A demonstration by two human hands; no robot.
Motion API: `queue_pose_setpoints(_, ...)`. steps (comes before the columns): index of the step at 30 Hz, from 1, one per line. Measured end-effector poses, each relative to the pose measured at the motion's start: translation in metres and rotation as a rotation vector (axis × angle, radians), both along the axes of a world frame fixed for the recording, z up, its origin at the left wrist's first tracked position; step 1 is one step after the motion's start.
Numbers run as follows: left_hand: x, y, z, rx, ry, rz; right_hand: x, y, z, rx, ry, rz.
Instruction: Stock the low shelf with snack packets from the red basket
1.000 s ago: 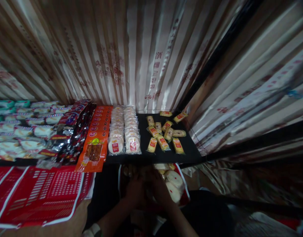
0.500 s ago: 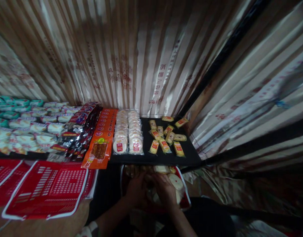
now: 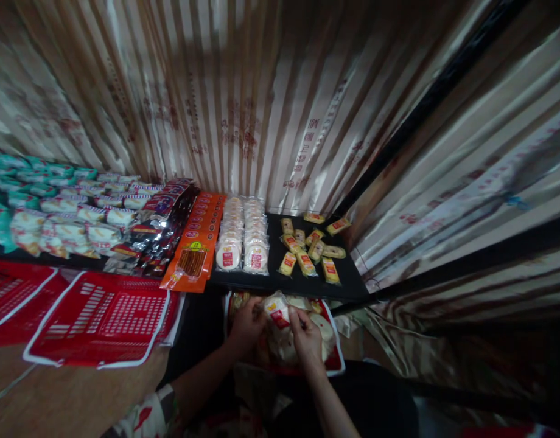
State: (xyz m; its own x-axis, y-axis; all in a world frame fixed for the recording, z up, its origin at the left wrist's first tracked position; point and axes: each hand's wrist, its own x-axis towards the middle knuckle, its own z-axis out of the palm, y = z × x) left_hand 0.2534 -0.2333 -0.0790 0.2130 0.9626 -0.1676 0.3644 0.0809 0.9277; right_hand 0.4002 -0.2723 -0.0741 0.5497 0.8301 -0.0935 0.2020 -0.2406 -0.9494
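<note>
Between my two hands I hold a white round cracker packet [image 3: 277,310] with a red label, raised over a red basket [image 3: 339,347] with a white rim. My left hand [image 3: 249,327] pinches the packet's left edge, and my right hand [image 3: 307,337] grips its right edge. Below them in the basket lie more pale round packets [image 3: 326,331], partly covered by my hands. Just beyond the basket, two rows of similar white cracker packets [image 3: 255,255] stand on the black shelf [image 3: 248,281].
Small yellow wrapped snacks [image 3: 306,263] lie scattered at the shelf's right end. Orange snack bags [image 3: 193,258], dark shiny packs [image 3: 156,234] and white and green packs [image 3: 65,225] line its left. An overturned-looking red basket [image 3: 97,322] is at lower left. Striped curtains [image 3: 262,109] hang behind.
My hands have lifted a white cracker packet into view above the basket. The camera view has shifted slightly, so the shelf and left basket appear higher and farther right.
</note>
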Motion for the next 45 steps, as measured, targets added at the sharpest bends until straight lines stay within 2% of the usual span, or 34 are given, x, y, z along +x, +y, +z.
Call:
queue_pose_setpoints(3,0.001,-0.003,-0.006,-0.154,-0.173,0.019,-0.006,-0.001,0.002,-0.035,0.071,0.013)
queue_pose_setpoints(7,-0.003,-0.004,-0.008,-0.201,-0.107,0.115,-0.011,-0.005,-0.001,-0.102,0.144,0.107)
queue_pose_setpoints(10,-0.010,-0.003,-0.001,-0.094,-0.008,0.094,-0.008,-0.008,-0.002,-0.099,-0.013,0.198)
queue_pose_setpoints(12,-0.016,-0.001,0.007,0.008,0.034,0.030,-0.005,-0.007,-0.003,-0.076,-0.160,0.213)
queue_pose_setpoints(14,-0.021,0.003,0.014,0.104,0.064,-0.037,-0.002,-0.003,-0.002,-0.051,-0.214,0.220)
queue_pose_setpoints(20,-0.028,0.021,0.027,0.250,0.076,-0.093,-0.009,0.025,0.005,-0.025,-0.071,0.247)
queue_pose_setpoints(26,-0.035,0.042,0.037,0.272,0.100,0.074,-0.025,0.060,0.010,0.022,0.091,0.274)
queue_pose_setpoints(31,-0.042,0.049,0.027,0.347,0.120,0.212,-0.044,0.087,0.013,0.061,0.006,0.254)
queue_pose_setpoints(36,-0.051,0.050,0.011,0.459,0.183,0.339,-0.069,0.111,0.020,0.062,-0.046,0.331)
queue_pose_setpoints(45,-0.057,0.064,0.002,0.536,0.365,0.280,-0.094,0.139,0.018,0.049,-0.234,0.361)
